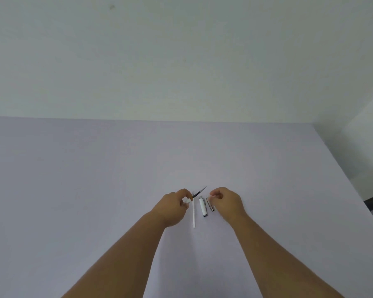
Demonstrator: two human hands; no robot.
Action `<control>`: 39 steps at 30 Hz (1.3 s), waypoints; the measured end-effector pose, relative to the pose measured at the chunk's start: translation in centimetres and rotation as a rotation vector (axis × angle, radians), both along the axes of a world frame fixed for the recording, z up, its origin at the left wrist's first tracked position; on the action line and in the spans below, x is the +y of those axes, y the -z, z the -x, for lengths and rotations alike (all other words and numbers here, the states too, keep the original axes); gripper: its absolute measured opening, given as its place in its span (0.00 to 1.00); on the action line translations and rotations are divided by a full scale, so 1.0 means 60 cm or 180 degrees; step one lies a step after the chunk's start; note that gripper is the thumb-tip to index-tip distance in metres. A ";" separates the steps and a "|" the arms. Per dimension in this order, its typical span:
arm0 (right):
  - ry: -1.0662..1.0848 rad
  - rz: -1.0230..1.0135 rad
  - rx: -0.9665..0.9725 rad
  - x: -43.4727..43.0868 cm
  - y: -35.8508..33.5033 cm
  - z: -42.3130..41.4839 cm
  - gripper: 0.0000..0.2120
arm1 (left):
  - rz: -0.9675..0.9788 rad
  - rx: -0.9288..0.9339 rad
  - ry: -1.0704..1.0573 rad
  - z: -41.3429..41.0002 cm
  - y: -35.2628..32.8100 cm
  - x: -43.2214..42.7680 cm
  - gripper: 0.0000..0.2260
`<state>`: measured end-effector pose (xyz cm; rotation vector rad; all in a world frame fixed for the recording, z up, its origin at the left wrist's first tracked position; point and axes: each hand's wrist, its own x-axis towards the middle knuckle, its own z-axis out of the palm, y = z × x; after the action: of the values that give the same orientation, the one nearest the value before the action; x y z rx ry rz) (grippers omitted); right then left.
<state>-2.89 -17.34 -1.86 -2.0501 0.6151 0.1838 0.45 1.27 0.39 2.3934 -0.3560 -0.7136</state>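
Gripping dark refill in left hand beside white barrel

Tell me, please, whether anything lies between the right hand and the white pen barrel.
Yes: a slim metal piece lies on the table between the right hand and the white pen barrel, close beside that hand. The left hand, gripping a dark pointed refill, is on the barrel's far side, beyond a thin white tube.
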 end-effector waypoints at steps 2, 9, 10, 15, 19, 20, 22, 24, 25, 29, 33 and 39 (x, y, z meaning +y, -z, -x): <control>0.0184 -0.1014 -0.0108 0.002 -0.019 -0.001 0.03 | 0.0018 -0.0001 0.0017 -0.001 -0.002 -0.005 0.11; 0.0670 -0.2025 -0.0217 0.003 -0.038 -0.016 0.06 | 0.0124 0.0003 0.0031 -0.002 -0.007 -0.020 0.11; 0.0993 -0.2054 -0.0294 -0.006 -0.037 -0.022 0.08 | 0.0105 0.0004 0.0014 -0.003 -0.006 -0.019 0.11; 0.0567 0.0112 0.0234 -0.046 -0.022 -0.017 0.19 | -0.0064 0.0035 -0.0181 -0.003 0.002 -0.003 0.14; 0.0051 0.0852 0.0555 -0.046 0.002 -0.002 0.14 | -0.0044 0.0046 -0.0285 0.000 0.008 -0.004 0.11; 0.0083 0.0852 0.0540 -0.044 0.004 -0.001 0.11 | -0.0059 0.0043 -0.0288 0.000 0.010 -0.004 0.10; 0.0186 0.0795 0.0490 -0.039 0.009 -0.002 0.09 | -0.0071 0.0055 -0.0321 -0.001 0.011 -0.004 0.10; 0.0248 0.0762 0.0508 -0.037 0.014 -0.001 0.09 | -0.0058 0.0068 -0.0364 -0.001 0.011 -0.005 0.10; 0.0283 0.0747 0.0515 -0.036 0.016 0.000 0.08 | -0.0045 0.0068 -0.0382 -0.001 0.010 -0.006 0.10; 0.0370 0.0716 0.0499 -0.038 0.022 0.001 0.09 | 0.0010 0.0051 -0.0438 0.001 0.007 -0.006 0.09; 0.0466 0.0651 0.0427 -0.032 0.016 0.003 0.10 | 0.0007 -0.0015 -0.0530 0.000 0.004 0.000 0.09; -0.0400 0.0830 0.0077 0.035 -0.006 0.008 0.08 | -0.0061 -0.0108 -0.0710 -0.002 -0.002 0.014 0.09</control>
<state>-3.37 -15.24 -1.49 -2.3439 0.5481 0.2110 0.59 2.08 0.52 2.4171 -0.0935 -0.5774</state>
